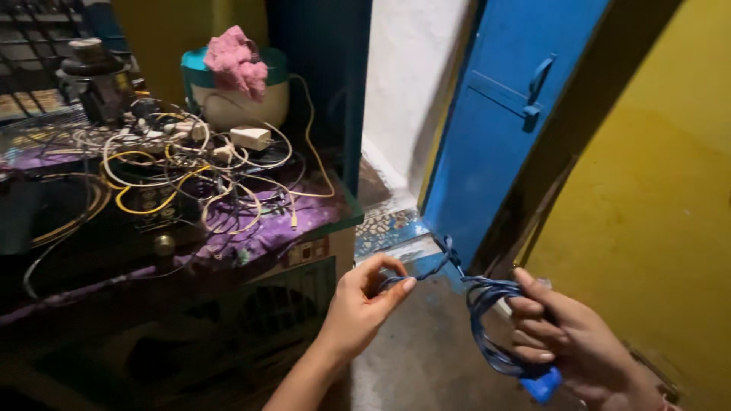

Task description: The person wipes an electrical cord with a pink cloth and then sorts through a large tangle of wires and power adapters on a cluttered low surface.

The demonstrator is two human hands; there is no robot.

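i see my right hand [567, 339] low at the right side, with the fingers curled and closed around a coil of blue cable [487, 327]. the loops of the coil hang in front of the palm, and a bright blue plug piece [542, 384] sticks out under the hand. from the coil one free length of the cable goes up and to the left to my left hand [364, 304]. there the thumb and the forefinger are pressed together on the cable and pinch it, while the other fingers are bent loosely behind them. between the two hands the cable makes a small bend with a knot-like twist [448, 250] (i cannot tell if it is a real knot). both hands are held in the air above a grey floor [426, 358], near each other but not touching.

at the left stands a low cabinet covered with a purple cloth [259, 228]. on it lies a tangle of white and yellow wires [183, 164] with a white adapter [250, 138] among them. behind the wires is a round white pot with a teal lid [236, 91], and a pink rag [236, 61] rests on the lid. a blue door [495, 114] stands at the middle, beside a yellow wall [655, 175].
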